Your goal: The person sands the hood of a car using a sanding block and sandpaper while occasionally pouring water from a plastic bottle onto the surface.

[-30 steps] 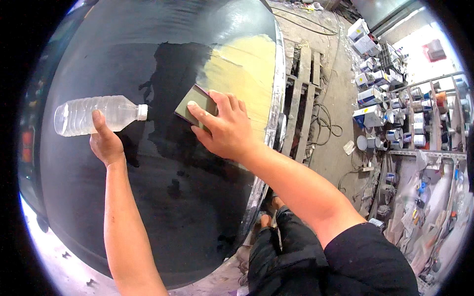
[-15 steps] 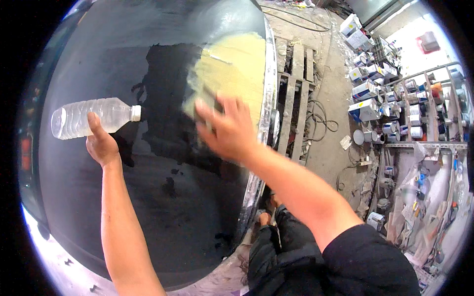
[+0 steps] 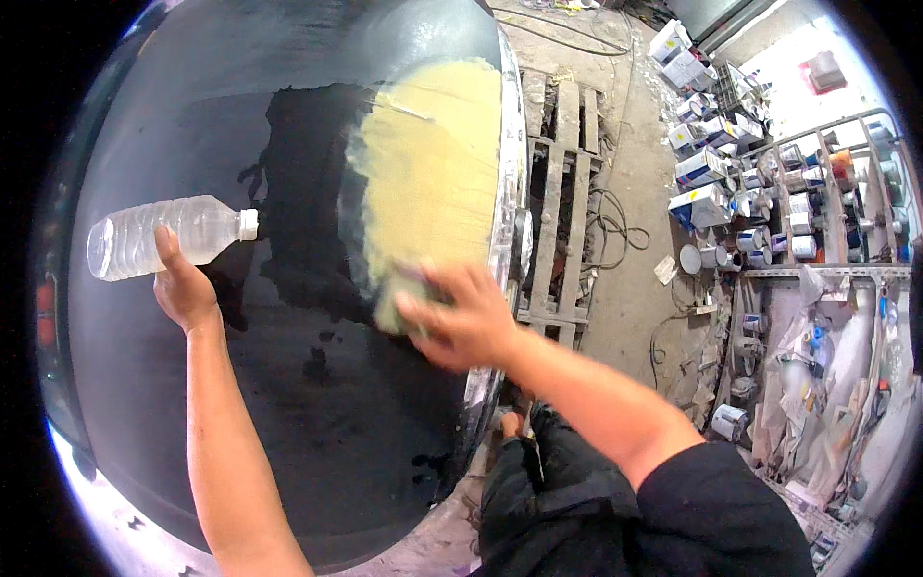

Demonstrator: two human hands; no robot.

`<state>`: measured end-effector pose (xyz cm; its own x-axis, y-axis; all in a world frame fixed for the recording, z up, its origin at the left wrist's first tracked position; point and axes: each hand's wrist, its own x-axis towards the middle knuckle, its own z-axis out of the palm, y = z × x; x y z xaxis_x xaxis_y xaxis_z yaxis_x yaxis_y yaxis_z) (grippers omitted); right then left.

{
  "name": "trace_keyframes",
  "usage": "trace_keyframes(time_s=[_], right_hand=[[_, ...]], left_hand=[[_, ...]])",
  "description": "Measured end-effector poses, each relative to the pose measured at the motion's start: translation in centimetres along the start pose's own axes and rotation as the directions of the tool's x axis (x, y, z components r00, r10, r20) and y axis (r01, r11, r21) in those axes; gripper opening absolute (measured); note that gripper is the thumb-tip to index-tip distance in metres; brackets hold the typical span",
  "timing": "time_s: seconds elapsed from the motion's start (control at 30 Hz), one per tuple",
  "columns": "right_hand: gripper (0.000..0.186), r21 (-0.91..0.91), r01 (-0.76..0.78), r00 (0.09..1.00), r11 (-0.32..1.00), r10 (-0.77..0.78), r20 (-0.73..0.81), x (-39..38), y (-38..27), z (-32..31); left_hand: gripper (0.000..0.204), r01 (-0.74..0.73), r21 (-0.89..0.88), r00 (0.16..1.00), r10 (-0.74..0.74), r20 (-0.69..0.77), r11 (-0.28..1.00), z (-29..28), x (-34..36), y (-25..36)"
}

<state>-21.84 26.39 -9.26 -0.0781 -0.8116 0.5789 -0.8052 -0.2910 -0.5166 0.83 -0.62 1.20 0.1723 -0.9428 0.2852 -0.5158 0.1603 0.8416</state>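
Note:
My left hand (image 3: 186, 293) grips a clear, ribbed plastic bottle (image 3: 183, 236) with a white cap, tilted nearly flat above a dark car panel (image 3: 154, 385). Clear liquid appears to be inside. My right hand (image 3: 463, 315) is closed on a grey-green sanding pad (image 3: 394, 300), smeared by motion, and presses it at the lower edge of a yellow filler patch (image 3: 433, 183). A pale streak (image 3: 409, 108) crosses the patch near its top. Left of the patch, a wet area (image 3: 312, 192) looks blacker than the panel around it.
Beyond the panel's right edge, a wooden pallet (image 3: 567, 202) and a looped black hose (image 3: 615, 231) lie on the dusty floor. Several paint cans (image 3: 702, 168) stand farther right, beside a metal rack (image 3: 827, 271) full of cans. My legs (image 3: 548, 481) are close to the panel.
My right hand has moved down toward me with the sanding pad, from the patch's left side to its lower edge. The left hand still holds the bottle in nearly the same place.

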Motion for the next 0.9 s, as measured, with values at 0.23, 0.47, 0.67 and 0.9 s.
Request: trace_keyframes(time_s=[0.23, 0.47, 0.67, 0.9], right_hand=[[0.059, -0.011, 0.058, 0.996, 0.998, -0.059, -0.069, 3.6, 3.5, -0.8], [0.060, 0.084, -0.016, 0.998, 0.996, 0.021, -0.062, -4.5, -2.2, -0.7], [0.053, -0.010, 0.004, 0.988, 1.000, -0.006, -0.157, 3.4, 4.8, -2.0], [0.060, 0.039, -0.145, 0.980, 0.989, 0.149, -0.129, -5.2, -2.8, 0.6]], left_hand=[[0.085, -0.008, -0.056, 1.000, 0.007, -0.016, 0.998, 0.9, 0.4, -0.6], [0.085, 0.000, 0.012, 1.000, 0.001, -0.029, 1.000, -0.4, 0.7, -0.9], [0.085, -0.026, -0.066, 0.999, 0.023, -0.043, 0.998, 1.1, 0.2, -0.5], [0.083, -0.021, 0.030, 0.999, 0.022, -0.029, 0.999, -0.5, 0.7, -0.7]])
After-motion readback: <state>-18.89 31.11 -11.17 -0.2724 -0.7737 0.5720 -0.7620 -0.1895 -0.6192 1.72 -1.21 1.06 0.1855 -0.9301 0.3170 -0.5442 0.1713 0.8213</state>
